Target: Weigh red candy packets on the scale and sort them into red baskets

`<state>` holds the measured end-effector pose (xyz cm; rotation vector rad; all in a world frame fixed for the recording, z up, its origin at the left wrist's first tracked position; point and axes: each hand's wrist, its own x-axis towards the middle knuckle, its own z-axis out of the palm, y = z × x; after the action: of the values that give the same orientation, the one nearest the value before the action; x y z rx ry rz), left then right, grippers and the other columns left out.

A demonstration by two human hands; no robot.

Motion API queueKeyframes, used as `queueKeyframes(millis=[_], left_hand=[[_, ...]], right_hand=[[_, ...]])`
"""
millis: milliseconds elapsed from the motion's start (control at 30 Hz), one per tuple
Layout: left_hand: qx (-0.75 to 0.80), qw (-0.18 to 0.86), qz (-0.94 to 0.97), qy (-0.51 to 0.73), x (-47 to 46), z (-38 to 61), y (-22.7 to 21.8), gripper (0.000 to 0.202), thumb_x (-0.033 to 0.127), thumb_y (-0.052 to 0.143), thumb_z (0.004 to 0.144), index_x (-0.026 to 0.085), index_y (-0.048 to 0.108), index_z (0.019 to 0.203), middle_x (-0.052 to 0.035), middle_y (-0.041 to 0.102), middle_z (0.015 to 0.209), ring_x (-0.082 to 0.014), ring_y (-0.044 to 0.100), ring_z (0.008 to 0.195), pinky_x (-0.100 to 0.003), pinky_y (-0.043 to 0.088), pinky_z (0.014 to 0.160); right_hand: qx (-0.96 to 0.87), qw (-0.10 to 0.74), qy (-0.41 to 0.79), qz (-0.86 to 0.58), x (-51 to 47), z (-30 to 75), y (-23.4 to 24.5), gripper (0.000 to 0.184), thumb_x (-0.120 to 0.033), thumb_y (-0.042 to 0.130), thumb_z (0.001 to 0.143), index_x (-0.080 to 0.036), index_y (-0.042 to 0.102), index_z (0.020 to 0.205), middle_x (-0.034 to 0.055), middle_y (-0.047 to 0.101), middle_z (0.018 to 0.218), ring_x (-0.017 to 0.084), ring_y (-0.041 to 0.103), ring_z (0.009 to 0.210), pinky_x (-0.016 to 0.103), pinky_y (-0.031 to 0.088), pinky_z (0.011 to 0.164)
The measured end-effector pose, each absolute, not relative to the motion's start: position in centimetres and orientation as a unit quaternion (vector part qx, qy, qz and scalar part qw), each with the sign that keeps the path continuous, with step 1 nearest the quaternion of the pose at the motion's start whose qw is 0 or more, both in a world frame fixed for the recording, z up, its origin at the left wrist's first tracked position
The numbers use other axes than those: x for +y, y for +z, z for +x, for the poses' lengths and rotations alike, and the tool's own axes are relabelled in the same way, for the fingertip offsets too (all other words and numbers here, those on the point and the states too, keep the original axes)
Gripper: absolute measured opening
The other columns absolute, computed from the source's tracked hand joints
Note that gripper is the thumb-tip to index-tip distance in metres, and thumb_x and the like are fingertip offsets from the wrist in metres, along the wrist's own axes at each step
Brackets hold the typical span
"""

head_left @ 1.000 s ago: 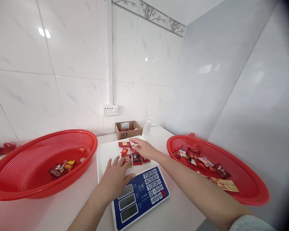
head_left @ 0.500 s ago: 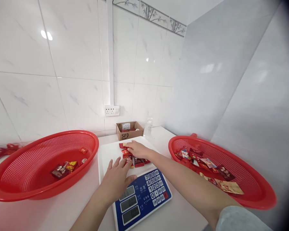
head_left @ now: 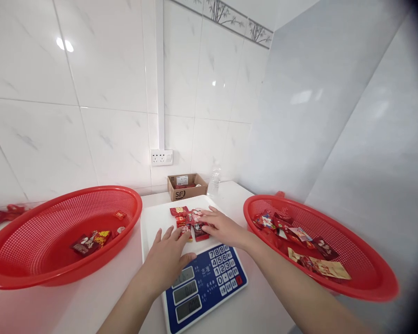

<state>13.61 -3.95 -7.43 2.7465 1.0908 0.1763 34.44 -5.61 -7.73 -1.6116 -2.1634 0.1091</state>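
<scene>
A blue-faced electronic scale point(head_left: 209, 283) with a white weighing platform point(head_left: 153, 220) stands in front of me. Several small red snack packets point(head_left: 186, 219) lie on the platform. My left hand point(head_left: 169, 257) rests flat, fingers spread, on the platform's near edge, touching the nearest packets. My right hand point(head_left: 225, 227) lies open over the right side of the packets, its fingertips on them. Neither hand grips anything.
A large red mesh basket point(head_left: 28, 273) at the left holds a few packets point(head_left: 92, 239). Another red basket point(head_left: 369, 287) at the right holds several packets. A small cardboard box point(head_left: 187, 186) and a clear bottle point(head_left: 214, 182) stand by the tiled wall.
My right hand has drawn back from the far packets toward me and to the right, now lying over the packets' right side. My left hand has stayed put.
</scene>
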Motion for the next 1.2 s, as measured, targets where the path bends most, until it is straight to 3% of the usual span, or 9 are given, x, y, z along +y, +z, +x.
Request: queueKeyframes(millis=[133,267,433,567,767,867,1033,1200], left_hand=[[0.357,0.081,0.928,0.072,-4.2,13.5,-7.4,0.044,0.043,0.040,0.088,0.026,0.046,0.127,-0.0051,0.049,0.133,-0.0266,0.036,0.128,-0.053,0.021,0.107],[0.349,0.090,0.930,0.078,-4.6,13.4,-7.1,0.042,0.043,0.041,0.087,0.026,0.047,0.126,-0.0053,0.053,0.129,-0.0239,0.042,0.123,-0.051,0.024,0.107],[0.357,0.091,0.926,0.084,-4.6,13.6,-7.1,0.045,0.044,0.041,0.087,0.026,0.043,0.129,-0.0055,0.051,0.131,-0.0237,0.039,0.126,-0.050,0.023,0.108],[0.371,0.089,0.922,0.073,-4.4,13.9,-7.4,0.051,0.049,0.037,0.087,0.026,0.040,0.133,-0.0067,0.039,0.142,-0.0250,0.027,0.134,-0.049,0.021,0.109],[0.403,0.092,0.908,0.069,-3.7,14.3,-7.7,0.064,0.061,0.021,0.086,0.026,0.032,0.139,-0.0058,0.021,0.150,-0.0261,0.012,0.138,-0.048,0.018,0.110],[0.411,0.094,0.904,0.064,-3.0,14.6,-7.8,0.067,0.064,0.018,0.085,0.027,0.028,0.140,-0.0045,0.021,0.150,-0.0265,0.011,0.138,-0.049,0.016,0.110],[0.403,0.103,0.908,0.055,-2.1,14.9,-8.2,0.067,0.064,0.019,0.084,0.031,0.019,0.142,-0.0023,0.017,0.151,-0.0266,0.010,0.138,-0.049,0.016,0.110],[0.408,0.098,0.907,0.040,-1.8,14.7,-7.6,0.067,0.064,0.023,0.084,0.027,0.029,0.140,-0.0030,0.028,0.148,-0.0279,0.016,0.137,-0.049,0.016,0.110]], right_hand=[[-0.791,0.232,0.045,-0.565,-6.8,34.6,-8.2,0.033,-0.022,0.050,0.083,-0.026,0.063,0.113,0.0040,0.059,0.123,0.024,0.045,0.122,0.047,0.033,0.104],[-0.749,0.309,0.056,-0.583,-8.2,35.0,-8.6,0.035,-0.031,0.048,0.086,-0.027,0.058,0.120,0.0035,0.055,0.128,0.023,0.040,0.127,0.047,0.035,0.103],[-0.664,0.452,-0.003,-0.595,-10.0,35.9,-10.7,0.033,-0.036,0.046,0.088,-0.025,0.058,0.117,0.0058,0.057,0.124,0.020,0.048,0.119,0.042,0.039,0.101],[-0.613,0.508,-0.051,-0.603,-9.7,35.8,-11.7,0.032,-0.036,0.044,0.089,-0.022,0.058,0.114,0.0082,0.058,0.120,0.021,0.051,0.115,0.043,0.041,0.099],[-0.619,0.522,-0.076,-0.583,-7.2,35.1,-11.6,0.034,-0.036,0.039,0.090,-0.021,0.056,0.115,0.0091,0.058,0.120,0.021,0.049,0.117,0.043,0.041,0.099],[-0.627,0.502,-0.103,-0.586,-6.9,35.2,-12.1,0.033,-0.034,0.037,0.091,-0.020,0.056,0.115,0.0086,0.059,0.119,0.022,0.047,0.118,0.046,0.038,0.099],[-0.634,0.471,-0.153,-0.594,-8.0,35.7,-12.8,0.031,-0.029,0.037,0.091,-0.023,0.054,0.116,0.0058,0.060,0.118,0.024,0.045,0.120,0.055,0.023,0.104],[-0.620,0.487,-0.143,-0.599,-8.5,36.3,-13.2,0.031,-0.030,0.036,0.092,-0.024,0.054,0.116,0.0052,0.061,0.117,0.024,0.045,0.119,0.057,0.019,0.104]])
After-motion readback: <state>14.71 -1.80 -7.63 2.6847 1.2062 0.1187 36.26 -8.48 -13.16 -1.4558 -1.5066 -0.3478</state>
